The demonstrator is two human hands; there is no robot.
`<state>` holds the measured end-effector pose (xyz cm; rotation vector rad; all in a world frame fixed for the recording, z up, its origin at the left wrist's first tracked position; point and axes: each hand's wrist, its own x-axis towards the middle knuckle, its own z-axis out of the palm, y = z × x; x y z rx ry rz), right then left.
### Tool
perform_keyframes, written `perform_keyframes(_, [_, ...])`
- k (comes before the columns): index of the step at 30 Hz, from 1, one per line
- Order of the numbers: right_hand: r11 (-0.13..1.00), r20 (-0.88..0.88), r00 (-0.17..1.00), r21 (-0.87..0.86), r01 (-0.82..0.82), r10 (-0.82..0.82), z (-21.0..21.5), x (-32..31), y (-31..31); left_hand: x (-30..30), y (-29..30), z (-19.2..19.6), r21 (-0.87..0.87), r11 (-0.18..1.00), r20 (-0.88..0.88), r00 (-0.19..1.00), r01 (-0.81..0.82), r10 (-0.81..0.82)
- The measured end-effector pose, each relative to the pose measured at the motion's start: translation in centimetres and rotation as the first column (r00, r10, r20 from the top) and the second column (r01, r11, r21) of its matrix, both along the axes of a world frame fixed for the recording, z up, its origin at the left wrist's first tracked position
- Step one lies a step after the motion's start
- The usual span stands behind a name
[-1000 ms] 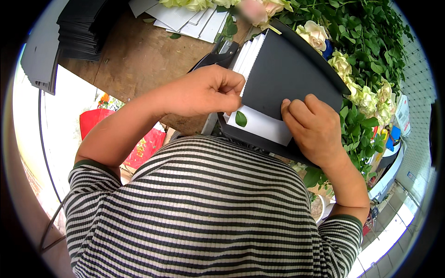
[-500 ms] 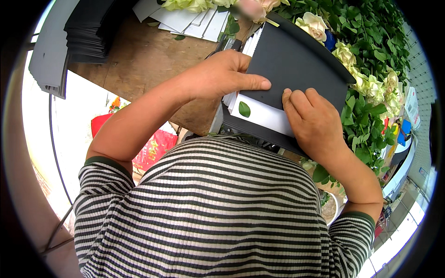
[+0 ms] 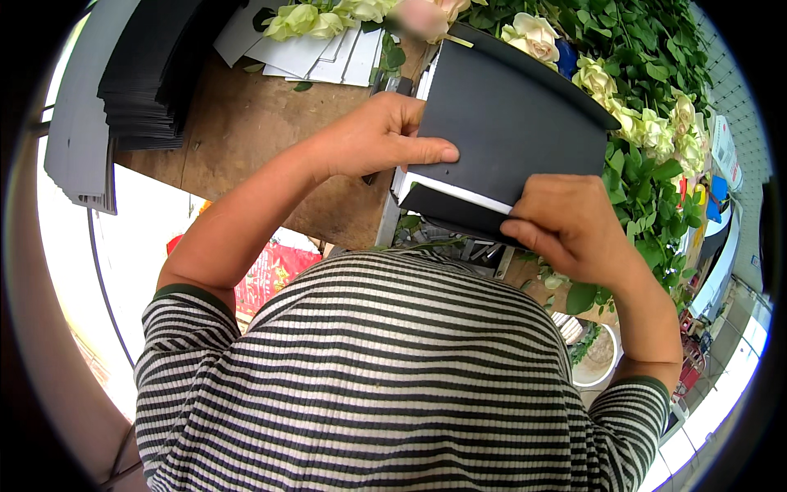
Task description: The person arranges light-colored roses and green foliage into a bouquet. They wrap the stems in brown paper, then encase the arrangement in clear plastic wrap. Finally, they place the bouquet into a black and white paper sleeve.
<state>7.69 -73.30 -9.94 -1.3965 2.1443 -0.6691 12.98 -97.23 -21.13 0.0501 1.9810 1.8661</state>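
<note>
Both my hands hold a stack of black sheets (image 3: 512, 135) with a white layer showing at its near edge. My left hand (image 3: 381, 135) grips the stack's left edge, thumb laid flat across the top sheet. My right hand (image 3: 566, 225) clasps the near right corner, fingers curled under it. The stack sits over the edge of a brown wooden table (image 3: 246, 135). My striped shirt fills the lower part of the view.
A tall pile of dark sheets (image 3: 143, 78) stands at the table's far left. White papers (image 3: 316, 53) lie at the back. Cream roses (image 3: 533, 33) with green leaves (image 3: 656, 172) crowd the right side. A red item (image 3: 266, 271) lies below the table.
The green leaf on the white strip is gone. My left thumb has stretched out across the black sheet, and my right hand has slid down to the stack's near corner.
</note>
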Motion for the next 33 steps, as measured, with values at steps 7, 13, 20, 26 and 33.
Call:
perform_keyframes(7, [0.968,-0.361,0.901,-0.020,0.250,-0.240,-3.3,-3.1,-0.1,-0.2,0.1,1.9,0.130,0.991,0.117,0.992,0.026,-0.041])
perform_keyframes(13, [0.955,0.032,0.961,-0.102,0.277,-0.275,1.3,-4.1,-1.9,0.7,0.0,0.8,0.094,0.996,0.003,1.000,0.000,0.000])
perform_keyframes(20, [0.996,-0.147,0.989,0.094,-0.008,0.021,0.7,-0.1,-1.5,-0.5,-0.9,0.6,0.090,0.985,-0.061,0.988,0.147,-0.142])
perform_keyframes(26, [0.982,-0.453,0.872,-0.046,0.186,-0.186,-2.6,-5.7,-1.9,-0.9,-1.2,1.2,0.185,0.965,0.084,0.976,0.183,-0.201])
perform_keyframes(33, [0.996,0.129,0.990,0.074,0.055,-0.064,2.9,-1.6,-2.5,-0.7,-1.4,0.5,0.050,0.978,-0.124,0.973,0.200,-0.193])
